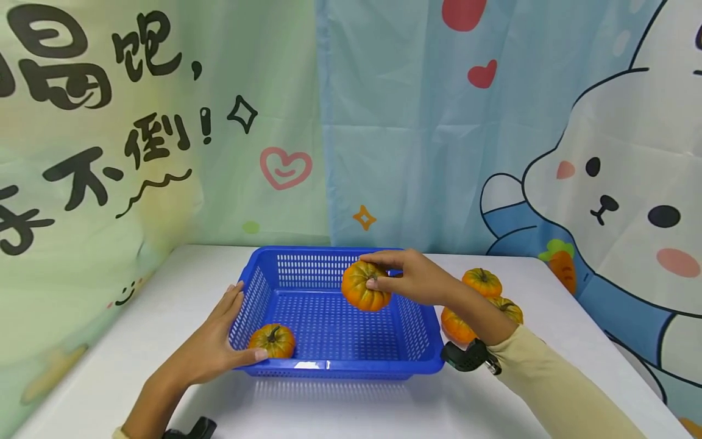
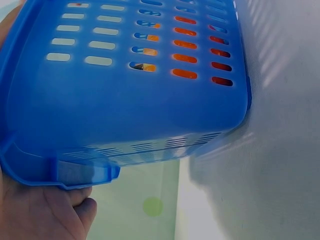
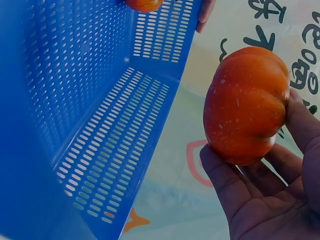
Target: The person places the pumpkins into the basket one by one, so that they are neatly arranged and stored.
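A small orange pumpkin (image 1: 364,286) with a greenish top is gripped by my right hand (image 1: 411,277), thumb near its stem and fingers at its far side. It hangs over the right half of a blue plastic basket (image 1: 334,367); the right wrist view shows the pumpkin (image 3: 247,105) from its smooth side, above the rim level. My left hand (image 1: 216,341) holds the basket at its left front corner, thumb over the front rim and fingers along the left side. Inside that corner sits another pumpkin (image 1: 273,341), close by the thumb. The left wrist view shows the basket's slotted wall (image 2: 125,100).
To the basket's right, several more pumpkins (image 1: 482,283) stand grouped on the white table (image 1: 477,402), partly hidden by the right forearm. Behind the table hangs a printed curtain (image 1: 378,122) with a cartoon rabbit and lettering.
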The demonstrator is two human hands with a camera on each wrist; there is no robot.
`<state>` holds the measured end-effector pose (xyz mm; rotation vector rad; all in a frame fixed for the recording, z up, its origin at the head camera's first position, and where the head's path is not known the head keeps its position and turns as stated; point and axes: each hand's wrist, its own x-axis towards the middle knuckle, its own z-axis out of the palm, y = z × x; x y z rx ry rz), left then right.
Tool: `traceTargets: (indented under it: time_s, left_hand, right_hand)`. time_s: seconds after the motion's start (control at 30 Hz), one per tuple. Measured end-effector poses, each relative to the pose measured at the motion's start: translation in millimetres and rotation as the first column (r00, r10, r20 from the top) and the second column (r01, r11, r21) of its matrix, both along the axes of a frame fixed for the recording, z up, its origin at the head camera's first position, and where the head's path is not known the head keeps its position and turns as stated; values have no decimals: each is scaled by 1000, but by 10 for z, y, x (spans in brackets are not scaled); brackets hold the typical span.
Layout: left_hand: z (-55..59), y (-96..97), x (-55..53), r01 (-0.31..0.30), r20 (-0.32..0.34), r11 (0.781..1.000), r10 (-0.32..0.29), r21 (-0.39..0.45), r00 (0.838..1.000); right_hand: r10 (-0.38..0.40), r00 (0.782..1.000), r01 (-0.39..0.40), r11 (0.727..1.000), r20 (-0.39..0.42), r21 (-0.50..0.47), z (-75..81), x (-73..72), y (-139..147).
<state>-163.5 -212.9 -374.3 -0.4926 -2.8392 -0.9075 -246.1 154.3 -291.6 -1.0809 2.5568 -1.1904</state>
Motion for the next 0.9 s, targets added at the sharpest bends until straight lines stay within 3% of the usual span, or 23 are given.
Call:
traceTargets:
  time_s: [0.5, 0.9]
  left_hand:
    - [8, -10, -17, 3, -1, 1000, -3, 4, 1000]
    - [6, -8, -10, 8, -8, 1000, -8, -2, 1000]
  right_hand:
    - [39, 997, -40, 999, 61, 20, 22, -160, -238]
    - [145, 985, -153, 985, 91, 80, -112, -304, -502]
